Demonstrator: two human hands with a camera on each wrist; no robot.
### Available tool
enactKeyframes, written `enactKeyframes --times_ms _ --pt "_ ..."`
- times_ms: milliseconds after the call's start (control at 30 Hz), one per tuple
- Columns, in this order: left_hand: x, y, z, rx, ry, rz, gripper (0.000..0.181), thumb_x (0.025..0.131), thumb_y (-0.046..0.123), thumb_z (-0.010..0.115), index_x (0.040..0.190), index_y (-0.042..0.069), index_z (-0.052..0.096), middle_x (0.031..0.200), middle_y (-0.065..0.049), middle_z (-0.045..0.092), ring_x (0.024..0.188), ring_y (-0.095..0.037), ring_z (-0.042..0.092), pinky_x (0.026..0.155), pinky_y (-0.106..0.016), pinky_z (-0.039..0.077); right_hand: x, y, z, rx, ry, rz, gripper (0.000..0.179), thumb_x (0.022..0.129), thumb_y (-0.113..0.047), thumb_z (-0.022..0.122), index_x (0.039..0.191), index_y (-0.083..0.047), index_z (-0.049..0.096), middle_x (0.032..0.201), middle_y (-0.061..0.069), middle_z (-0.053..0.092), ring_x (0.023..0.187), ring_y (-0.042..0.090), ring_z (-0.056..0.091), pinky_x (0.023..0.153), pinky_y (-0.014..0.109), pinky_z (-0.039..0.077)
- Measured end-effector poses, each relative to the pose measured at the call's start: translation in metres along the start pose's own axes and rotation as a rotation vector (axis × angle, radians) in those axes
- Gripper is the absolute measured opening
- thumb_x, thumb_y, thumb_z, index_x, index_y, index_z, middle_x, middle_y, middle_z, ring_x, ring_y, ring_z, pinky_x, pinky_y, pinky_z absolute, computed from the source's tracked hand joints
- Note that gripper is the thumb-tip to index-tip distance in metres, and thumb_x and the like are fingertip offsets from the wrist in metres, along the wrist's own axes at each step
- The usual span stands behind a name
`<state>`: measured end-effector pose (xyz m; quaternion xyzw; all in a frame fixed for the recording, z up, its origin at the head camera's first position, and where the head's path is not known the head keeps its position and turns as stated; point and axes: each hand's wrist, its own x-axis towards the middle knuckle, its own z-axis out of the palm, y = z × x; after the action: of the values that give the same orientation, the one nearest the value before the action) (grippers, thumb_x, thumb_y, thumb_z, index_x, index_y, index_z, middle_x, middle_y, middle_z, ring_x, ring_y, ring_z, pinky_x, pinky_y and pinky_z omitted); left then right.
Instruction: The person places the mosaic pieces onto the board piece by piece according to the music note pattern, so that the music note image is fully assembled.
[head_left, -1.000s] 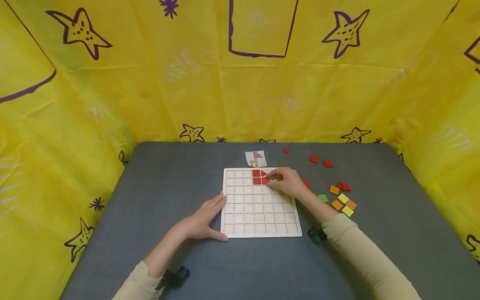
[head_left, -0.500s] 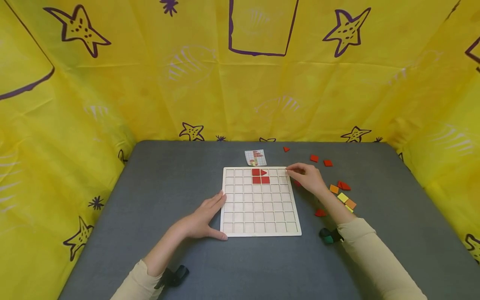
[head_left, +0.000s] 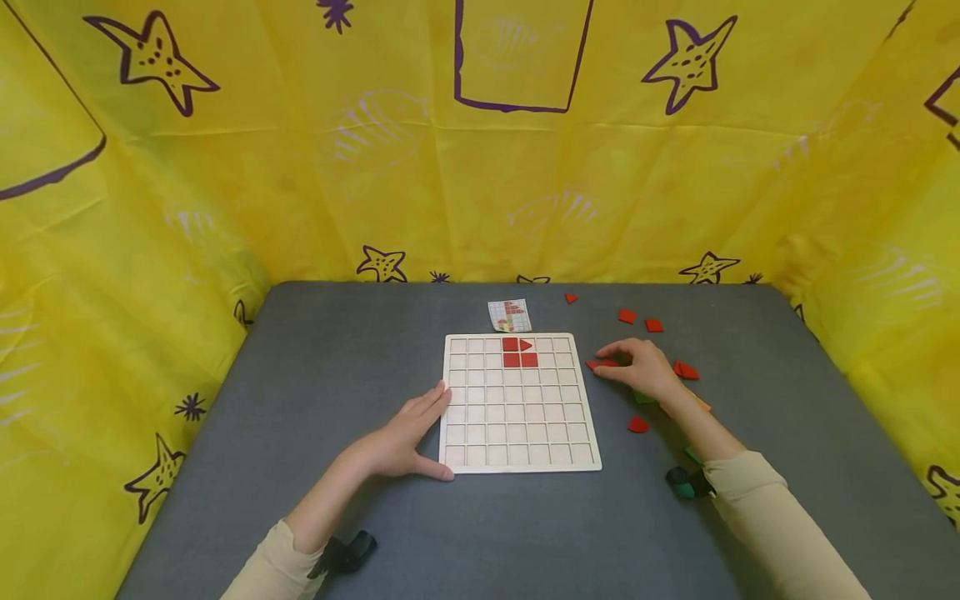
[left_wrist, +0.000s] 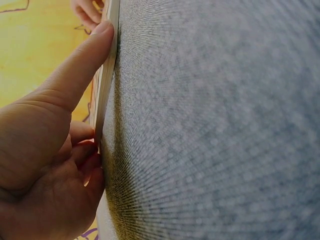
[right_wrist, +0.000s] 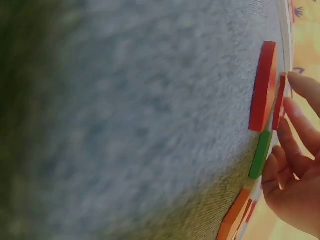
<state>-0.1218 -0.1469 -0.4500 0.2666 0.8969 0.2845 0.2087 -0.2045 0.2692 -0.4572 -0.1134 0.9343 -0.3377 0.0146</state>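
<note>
A pale gridded board (head_left: 517, 417) lies on the table. Three red squares (head_left: 510, 344) and a red triangle (head_left: 526, 345) sit in cells of its top rows. My left hand (head_left: 405, 429) rests along the board's left edge, its thumb (left_wrist: 82, 65) stretched against the near corner and its fingers on the side. Right of the board, my right hand (head_left: 645, 367) is over a flat red piece (head_left: 602, 364), thumb and forefinger apart around it. That red piece (right_wrist: 279, 102) lies on the table in the right wrist view; its full shape is hidden.
A printed pattern card (head_left: 509, 316) lies behind the board. Red tiles (head_left: 627, 316) and a small red triangle (head_left: 571, 297) lie at the back right. Near my right forearm are a rounded red piece (head_left: 638, 425), red pieces (head_left: 686, 369), and partly covered green (right_wrist: 259, 155) and orange tiles (right_wrist: 233, 215).
My right hand has left the red pieces on the board, moved right past its top right corner, and come down to the loose red piece. My left hand stays in place.
</note>
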Motion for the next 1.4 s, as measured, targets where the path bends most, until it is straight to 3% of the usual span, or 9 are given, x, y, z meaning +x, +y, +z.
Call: enactKeyframes --times_ms 233,667,900,1067,1300,1400 --pt "0.0 0.0 0.0 -0.004 0.003 -0.002 0.114 0.074 0.047 0.083 0.156 0.003 0.016 0.162 -0.014 0.007 0.146 -0.036 0.012 0.111 -0.054 0.023 -0.003 0.001 0.0 -0.028 -0.018 0.003 0.03 0.081 -0.025 0.081 0.105 -0.008 0.074 0.116 0.018 0.064 0.098 0.032 0.048 0.083 0.043 0.036" --pt "0.0 0.001 0.0 -0.003 -0.003 -0.016 0.114 0.074 0.047 0.083 0.156 0.004 0.016 0.163 -0.014 0.007 0.146 -0.035 0.012 0.11 -0.053 0.024 -0.001 -0.003 0.004 -0.041 0.03 -0.028 0.026 0.081 -0.027 0.08 0.097 -0.007 0.074 0.108 0.016 0.066 0.103 0.035 0.052 0.089 0.05 0.038" --pt "0.0 0.0 0.001 0.003 0.005 -0.005 0.113 0.074 0.046 0.083 0.155 0.003 0.017 0.162 -0.015 0.008 0.146 -0.036 0.012 0.11 -0.053 0.024 0.004 -0.019 0.013 0.048 0.031 0.035 0.031 0.081 -0.036 0.079 0.099 -0.01 0.075 0.109 0.012 0.065 0.099 0.029 0.054 0.083 0.044 0.042" --pt "0.0 -0.001 0.001 0.005 0.013 0.013 0.114 0.074 0.046 0.083 0.155 0.002 0.017 0.162 -0.016 0.009 0.145 -0.037 0.013 0.11 -0.054 0.024 0.011 -0.033 0.024 0.105 -0.003 0.103 0.034 0.081 -0.038 0.08 0.101 -0.012 0.074 0.112 0.01 0.064 0.102 0.027 0.053 0.087 0.044 0.041" --pt "0.0 -0.002 0.002 0.004 0.016 0.018 0.114 0.074 0.047 0.083 0.155 0.001 0.017 0.162 -0.016 0.009 0.145 -0.037 0.013 0.11 -0.054 0.024 0.023 -0.048 0.04 0.079 -0.006 0.009 0.026 0.08 -0.031 0.081 0.094 -0.011 0.074 0.086 0.006 0.06 0.084 0.024 0.048 0.072 0.037 0.038" --pt "0.001 -0.002 0.002 0.0 0.016 0.017 0.115 0.073 0.047 0.083 0.155 0.001 0.017 0.162 -0.016 0.008 0.145 -0.037 0.013 0.11 -0.054 0.024 0.027 -0.051 0.044 0.035 0.0 -0.028 0.023 0.079 -0.029 0.082 0.091 -0.011 0.074 0.08 0.004 0.058 0.082 0.024 0.045 0.071 0.037 0.036"
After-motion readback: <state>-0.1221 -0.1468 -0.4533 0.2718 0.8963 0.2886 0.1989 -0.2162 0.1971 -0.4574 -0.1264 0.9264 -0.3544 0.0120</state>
